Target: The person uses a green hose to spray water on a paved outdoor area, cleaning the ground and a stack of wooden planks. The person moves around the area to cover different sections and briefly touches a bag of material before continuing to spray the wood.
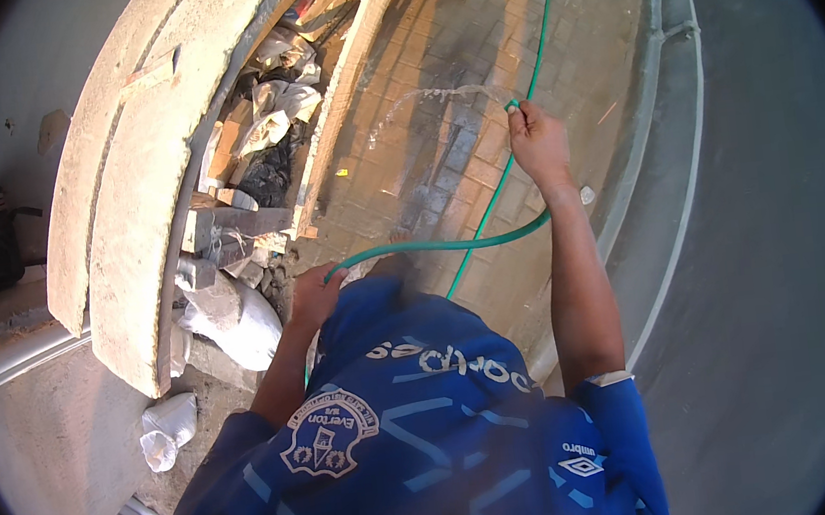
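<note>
A green garden hose [431, 245] runs between my two hands in a shallow curve. My right hand [540, 143] is closed round its end, thumb up by the mouth. Water [445, 91] sprays from that end toward the left and falls over the paving. My left hand [316, 296] grips the hose lower down, close to my body. Another stretch of the hose lies across the paving and passes beneath the held part, up toward the far edge. The wet paving bricks [461, 142] look darker in the middle.
On the left stands a worn wooden table [148, 185] with a rough top. Scrap wood, plastic bags and a white sack [239, 326] are piled under it. A wooden beam [345, 94] slants beside the pile. A grey wall [765, 170] with pipes along its foot borders the right.
</note>
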Demonstrator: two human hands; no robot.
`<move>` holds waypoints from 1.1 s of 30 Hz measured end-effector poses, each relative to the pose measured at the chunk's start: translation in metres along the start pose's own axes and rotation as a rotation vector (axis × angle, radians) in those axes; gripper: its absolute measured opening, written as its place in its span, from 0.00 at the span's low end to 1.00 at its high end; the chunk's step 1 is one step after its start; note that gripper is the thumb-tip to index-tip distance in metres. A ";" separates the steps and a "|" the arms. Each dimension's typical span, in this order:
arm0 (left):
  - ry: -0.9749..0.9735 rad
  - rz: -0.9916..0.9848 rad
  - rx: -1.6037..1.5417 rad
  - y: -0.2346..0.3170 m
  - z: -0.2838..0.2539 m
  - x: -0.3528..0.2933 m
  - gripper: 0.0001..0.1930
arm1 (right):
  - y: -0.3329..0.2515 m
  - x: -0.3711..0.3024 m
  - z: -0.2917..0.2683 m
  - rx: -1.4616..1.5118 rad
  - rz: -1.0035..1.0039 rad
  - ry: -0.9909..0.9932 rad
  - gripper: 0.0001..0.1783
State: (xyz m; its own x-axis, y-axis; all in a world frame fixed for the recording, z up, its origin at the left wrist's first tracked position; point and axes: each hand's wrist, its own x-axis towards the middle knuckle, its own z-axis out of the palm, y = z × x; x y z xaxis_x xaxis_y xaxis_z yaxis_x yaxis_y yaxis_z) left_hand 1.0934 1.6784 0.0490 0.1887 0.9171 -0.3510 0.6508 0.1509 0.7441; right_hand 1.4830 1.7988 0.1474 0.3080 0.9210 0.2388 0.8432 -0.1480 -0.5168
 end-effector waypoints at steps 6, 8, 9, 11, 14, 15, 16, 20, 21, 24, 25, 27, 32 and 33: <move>-0.039 0.007 -0.139 0.004 0.005 0.098 0.13 | 0.037 0.071 -0.007 0.016 -0.020 0.012 0.13; -0.039 -0.011 -0.104 0.025 0.004 0.119 0.13 | 0.046 0.085 0.006 0.020 -0.048 -0.065 0.13; -0.034 -0.027 -0.089 0.036 0.006 0.126 0.13 | 0.048 0.092 0.014 0.022 -0.065 -0.115 0.13; -0.038 -0.096 -0.058 0.056 0.011 0.136 0.13 | 0.052 0.108 0.025 0.028 -0.078 -0.175 0.12; 0.045 -0.037 0.056 0.092 0.020 0.151 0.13 | 0.069 0.148 0.040 0.071 -0.079 -0.140 0.13; 0.087 0.007 0.103 0.102 0.024 0.154 0.13 | 0.083 0.167 0.048 0.110 -0.084 -0.094 0.13; 0.118 -0.009 0.114 0.111 0.028 0.159 0.13 | 0.093 0.188 0.050 0.149 -0.093 -0.046 0.13; 0.245 -0.117 0.118 0.140 0.040 0.165 0.12 | 0.126 0.265 0.048 0.262 0.157 -0.133 0.16; 0.271 -0.145 0.110 0.148 0.041 0.166 0.12 | 0.136 0.282 0.055 0.268 0.193 -0.143 0.17; 0.341 -0.180 0.094 0.184 0.046 0.157 0.11 | 0.151 0.323 0.098 0.260 0.120 -0.253 0.18; 0.368 -0.167 0.088 0.193 0.050 0.151 0.11 | 0.146 0.327 0.106 0.253 0.065 -0.303 0.19; 0.416 -0.256 0.065 0.192 0.065 0.142 0.11 | 0.125 0.332 0.118 0.272 0.055 -0.423 0.19; 0.414 -0.404 -0.003 0.207 0.083 0.133 0.10 | 0.140 0.342 0.209 0.248 -0.264 -0.492 0.19; 0.423 -0.422 -0.023 0.210 0.087 0.133 0.10 | 0.134 0.346 0.210 0.249 -0.211 -0.514 0.19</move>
State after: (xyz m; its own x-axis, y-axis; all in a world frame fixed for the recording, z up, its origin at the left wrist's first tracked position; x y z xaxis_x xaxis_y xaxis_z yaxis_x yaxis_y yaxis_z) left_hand 1.3191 1.8003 0.1085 -0.3951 0.8428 -0.3655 0.5885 0.5377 0.6037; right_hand 1.6096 2.1733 -0.0120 -0.1593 0.9865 -0.0387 0.7155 0.0883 -0.6930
